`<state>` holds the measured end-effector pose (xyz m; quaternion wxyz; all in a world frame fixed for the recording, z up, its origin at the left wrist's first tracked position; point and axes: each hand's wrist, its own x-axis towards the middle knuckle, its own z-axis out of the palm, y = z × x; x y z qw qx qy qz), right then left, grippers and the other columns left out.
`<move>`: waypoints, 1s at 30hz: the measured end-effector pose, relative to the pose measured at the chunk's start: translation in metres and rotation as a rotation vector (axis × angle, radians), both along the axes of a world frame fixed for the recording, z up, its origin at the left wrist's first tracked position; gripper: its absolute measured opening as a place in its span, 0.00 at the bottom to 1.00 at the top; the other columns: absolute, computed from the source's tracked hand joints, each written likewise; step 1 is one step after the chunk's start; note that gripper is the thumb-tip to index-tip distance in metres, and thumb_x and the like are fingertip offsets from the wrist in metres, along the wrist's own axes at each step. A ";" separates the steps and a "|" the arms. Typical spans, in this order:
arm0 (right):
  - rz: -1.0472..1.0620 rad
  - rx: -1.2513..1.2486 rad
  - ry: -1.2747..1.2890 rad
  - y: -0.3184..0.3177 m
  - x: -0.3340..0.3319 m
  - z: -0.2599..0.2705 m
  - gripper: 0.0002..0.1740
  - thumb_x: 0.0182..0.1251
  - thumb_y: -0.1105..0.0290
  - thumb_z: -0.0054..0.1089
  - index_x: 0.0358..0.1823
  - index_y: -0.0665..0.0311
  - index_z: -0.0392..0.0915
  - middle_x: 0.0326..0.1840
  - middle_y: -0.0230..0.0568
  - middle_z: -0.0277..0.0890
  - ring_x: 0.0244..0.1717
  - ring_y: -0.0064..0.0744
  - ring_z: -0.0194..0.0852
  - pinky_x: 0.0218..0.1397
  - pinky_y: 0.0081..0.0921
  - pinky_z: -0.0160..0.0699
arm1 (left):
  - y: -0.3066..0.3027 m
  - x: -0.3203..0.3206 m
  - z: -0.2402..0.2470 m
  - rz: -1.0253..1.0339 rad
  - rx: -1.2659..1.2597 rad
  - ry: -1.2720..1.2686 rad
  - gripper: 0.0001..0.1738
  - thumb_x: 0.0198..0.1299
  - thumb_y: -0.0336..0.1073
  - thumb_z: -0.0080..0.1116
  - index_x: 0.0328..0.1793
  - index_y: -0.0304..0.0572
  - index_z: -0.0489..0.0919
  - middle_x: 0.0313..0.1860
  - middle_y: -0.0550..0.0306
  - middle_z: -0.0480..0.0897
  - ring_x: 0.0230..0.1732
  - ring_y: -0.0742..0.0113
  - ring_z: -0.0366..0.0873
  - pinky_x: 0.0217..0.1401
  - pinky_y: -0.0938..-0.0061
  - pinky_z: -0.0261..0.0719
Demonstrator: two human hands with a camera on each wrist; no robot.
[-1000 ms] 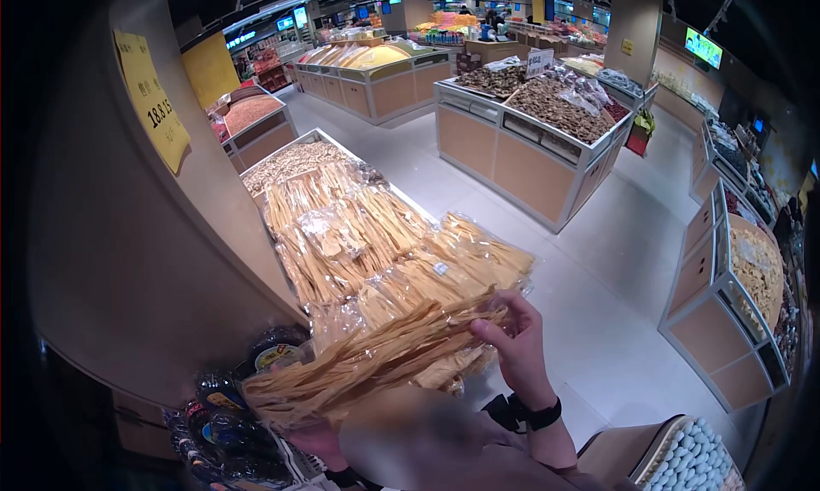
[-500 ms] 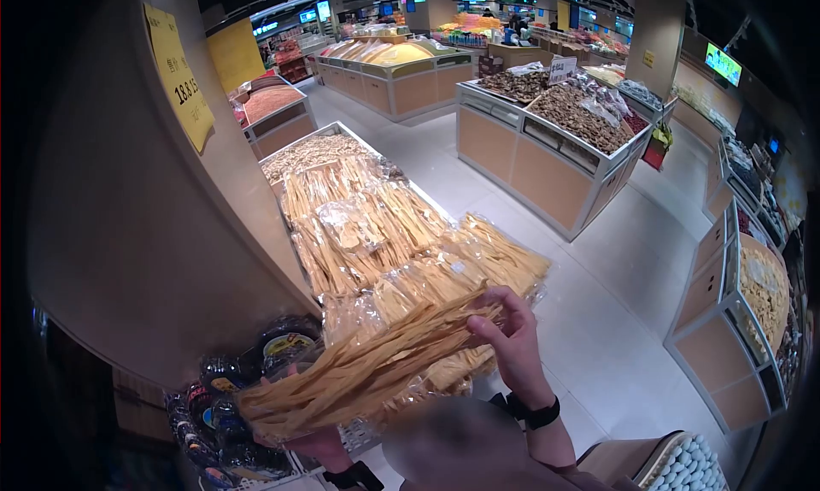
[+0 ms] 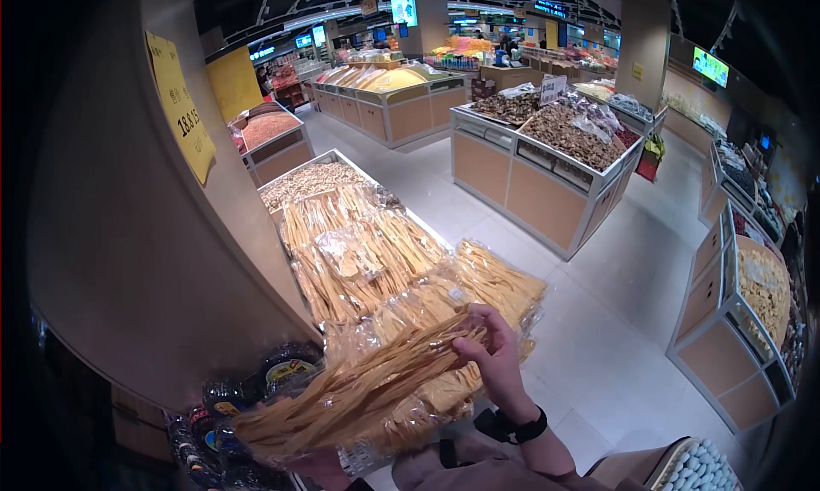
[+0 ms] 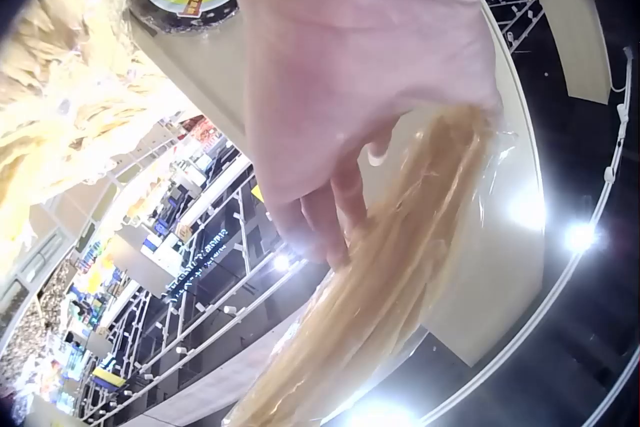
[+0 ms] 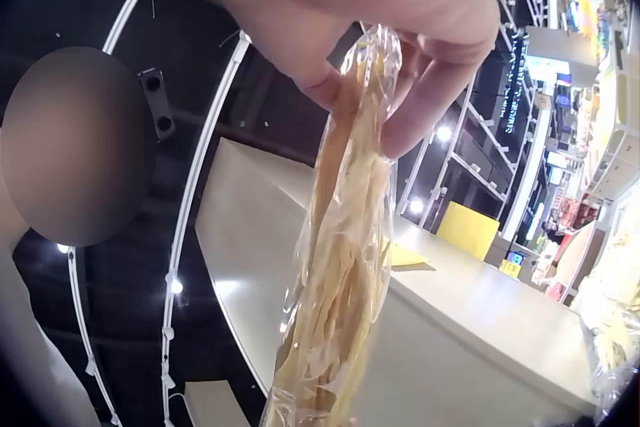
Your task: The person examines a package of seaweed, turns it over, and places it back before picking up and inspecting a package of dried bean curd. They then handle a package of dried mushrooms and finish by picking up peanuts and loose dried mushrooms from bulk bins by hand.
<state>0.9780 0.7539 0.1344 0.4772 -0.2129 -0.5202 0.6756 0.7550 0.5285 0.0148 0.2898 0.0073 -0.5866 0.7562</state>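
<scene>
A long clear plastic bag of dried tofu sticks [image 3: 367, 380] is held up slantwise over the display. My right hand [image 3: 497, 358] pinches its upper right end; in the right wrist view the thumb [image 5: 322, 87] lies on one side and the fingers on the other, with crinkled film [image 5: 380, 52] between them. Low at the left end is my left hand [image 3: 323, 465], mostly hidden by the bag in the head view. The left wrist view shows this hand [image 4: 360, 67] gripping the bag [image 4: 400, 247], fingers along one side and the thumb side over its end.
More bagged tofu sticks [image 3: 359, 235] lie in rows on the display stand, beside a wide pillar [image 3: 196, 260] with a yellow price sign [image 3: 181, 106]. Dark round packages [image 3: 286, 367] are stacked at lower left. Bins of dried goods [image 3: 572, 132] stand across the aisle; pale eggs [image 3: 700, 470] are at lower right.
Both hands keep hold of the bag. It has shifted slightly, its right end moving a little left and lower in the head view, while the camera view has swayed.
</scene>
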 end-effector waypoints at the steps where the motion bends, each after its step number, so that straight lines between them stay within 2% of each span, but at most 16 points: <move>1: 0.014 0.013 0.000 -0.001 0.001 0.004 0.27 0.64 0.74 0.65 0.64 0.64 0.68 0.42 0.33 0.75 0.41 0.21 0.78 0.40 0.20 0.85 | 0.003 -0.002 -0.004 0.372 -0.660 0.381 0.39 0.73 0.64 0.30 0.83 0.54 0.48 0.82 0.57 0.53 0.80 0.57 0.52 0.84 0.56 0.44; 2: 0.028 0.027 -0.001 -0.001 0.002 0.008 0.30 0.64 0.74 0.65 0.68 0.62 0.66 0.41 0.33 0.74 0.41 0.20 0.78 0.38 0.20 0.84 | 0.003 -0.004 -0.007 0.745 -1.318 0.764 0.37 0.73 0.61 0.38 0.82 0.56 0.50 0.81 0.60 0.56 0.82 0.60 0.49 0.85 0.54 0.39; 3: 0.029 0.023 0.000 0.000 0.003 0.009 0.30 0.64 0.74 0.65 0.68 0.62 0.66 0.41 0.33 0.74 0.41 0.20 0.78 0.38 0.20 0.84 | 0.000 -0.005 -0.010 0.744 -1.322 0.766 0.37 0.73 0.61 0.38 0.82 0.56 0.50 0.81 0.60 0.56 0.82 0.60 0.49 0.85 0.54 0.39; 8: -0.009 0.185 -0.075 0.003 0.011 0.012 0.38 0.64 0.75 0.65 0.75 0.56 0.60 0.38 0.33 0.75 0.42 0.20 0.77 0.39 0.16 0.80 | -0.003 -0.002 -0.003 0.211 -0.649 0.263 0.41 0.73 0.67 0.25 0.84 0.51 0.46 0.82 0.57 0.53 0.79 0.56 0.55 0.84 0.57 0.46; 9: 0.009 0.219 -0.133 0.004 0.013 0.013 0.38 0.64 0.75 0.65 0.75 0.55 0.59 0.39 0.33 0.76 0.43 0.20 0.77 0.40 0.16 0.80 | -0.001 0.000 -0.001 0.207 -0.651 0.265 0.41 0.73 0.67 0.25 0.84 0.51 0.46 0.82 0.57 0.53 0.79 0.56 0.55 0.84 0.57 0.46; 11: 0.015 0.241 -0.167 0.007 0.014 0.008 0.38 0.64 0.75 0.65 0.75 0.55 0.60 0.40 0.33 0.76 0.44 0.20 0.77 0.40 0.16 0.80 | 0.003 0.005 0.002 -0.003 -0.162 0.320 0.40 0.73 0.65 0.26 0.83 0.51 0.46 0.81 0.58 0.54 0.80 0.55 0.54 0.84 0.56 0.45; 12: 0.025 0.265 -0.200 0.009 0.015 0.006 0.38 0.64 0.75 0.65 0.74 0.55 0.60 0.41 0.33 0.77 0.44 0.20 0.77 0.40 0.17 0.80 | 0.005 0.006 0.003 -0.007 -0.161 0.319 0.40 0.73 0.65 0.26 0.83 0.51 0.46 0.81 0.58 0.54 0.80 0.55 0.54 0.84 0.56 0.45; 14: -0.002 0.268 -0.174 0.008 0.014 0.005 0.36 0.64 0.75 0.65 0.72 0.56 0.62 0.41 0.34 0.77 0.45 0.21 0.78 0.39 0.17 0.80 | 0.010 0.008 0.007 -0.791 1.329 -0.407 0.39 0.74 0.64 0.28 0.83 0.52 0.49 0.81 0.59 0.56 0.81 0.55 0.53 0.85 0.56 0.44; 15: -0.025 0.272 -0.145 0.007 0.013 0.005 0.34 0.64 0.76 0.65 0.70 0.57 0.63 0.42 0.35 0.78 0.45 0.21 0.78 0.39 0.18 0.81 | 0.011 0.010 0.009 -0.793 1.328 -0.411 0.39 0.74 0.64 0.28 0.83 0.52 0.49 0.81 0.59 0.56 0.81 0.55 0.53 0.85 0.56 0.44; 18: -0.020 0.135 -0.038 0.004 0.011 0.005 0.29 0.63 0.76 0.66 0.64 0.60 0.66 0.43 0.36 0.78 0.46 0.23 0.78 0.39 0.19 0.82 | 0.014 0.010 0.013 -1.086 1.250 -0.253 0.40 0.71 0.61 0.43 0.83 0.56 0.49 0.81 0.61 0.56 0.83 0.59 0.47 0.84 0.51 0.39; 20: -0.026 0.177 -0.046 0.007 0.010 0.000 0.27 0.63 0.76 0.67 0.63 0.61 0.67 0.44 0.37 0.78 0.47 0.23 0.78 0.39 0.19 0.83 | 0.005 -0.005 -0.016 -1.204 1.977 -0.711 0.35 0.73 0.61 0.34 0.81 0.58 0.55 0.79 0.57 0.61 0.80 0.56 0.54 0.85 0.54 0.45; 21: -0.032 0.222 -0.054 0.008 0.009 -0.001 0.26 0.63 0.76 0.67 0.61 0.62 0.67 0.45 0.38 0.78 0.48 0.24 0.78 0.39 0.19 0.83 | 0.004 -0.004 -0.016 -1.201 1.976 -0.713 0.35 0.73 0.61 0.34 0.81 0.58 0.55 0.79 0.57 0.61 0.80 0.56 0.54 0.85 0.54 0.45; 23: -0.020 0.203 -0.058 0.008 0.009 -0.001 0.26 0.63 0.76 0.67 0.60 0.62 0.67 0.45 0.38 0.78 0.48 0.24 0.78 0.40 0.19 0.83 | 0.002 -0.003 -0.012 -0.916 1.601 -0.573 0.35 0.72 0.62 0.36 0.81 0.59 0.56 0.79 0.57 0.61 0.81 0.56 0.53 0.85 0.57 0.44; 27: -0.003 0.189 -0.071 0.010 0.010 -0.003 0.25 0.63 0.76 0.68 0.60 0.62 0.68 0.46 0.38 0.78 0.48 0.24 0.78 0.39 0.19 0.83 | 0.003 0.003 -0.008 -0.842 1.355 -0.483 0.40 0.72 0.61 0.41 0.83 0.54 0.47 0.81 0.60 0.56 0.81 0.60 0.51 0.85 0.53 0.38; 29: -0.030 0.206 -0.108 0.011 0.010 -0.004 0.25 0.63 0.76 0.68 0.59 0.62 0.68 0.46 0.38 0.78 0.48 0.24 0.79 0.39 0.19 0.83 | 0.002 0.001 -0.012 -1.213 2.047 -0.929 0.39 0.73 0.62 0.37 0.83 0.53 0.47 0.81 0.57 0.55 0.81 0.58 0.51 0.85 0.55 0.40; 30: -0.052 0.227 -0.141 0.011 0.009 -0.004 0.25 0.63 0.76 0.68 0.59 0.62 0.68 0.46 0.37 0.78 0.49 0.24 0.79 0.38 0.18 0.83 | 0.003 0.000 -0.017 -1.203 2.050 -0.908 0.39 0.73 0.62 0.37 0.83 0.53 0.47 0.81 0.57 0.55 0.81 0.58 0.51 0.85 0.55 0.40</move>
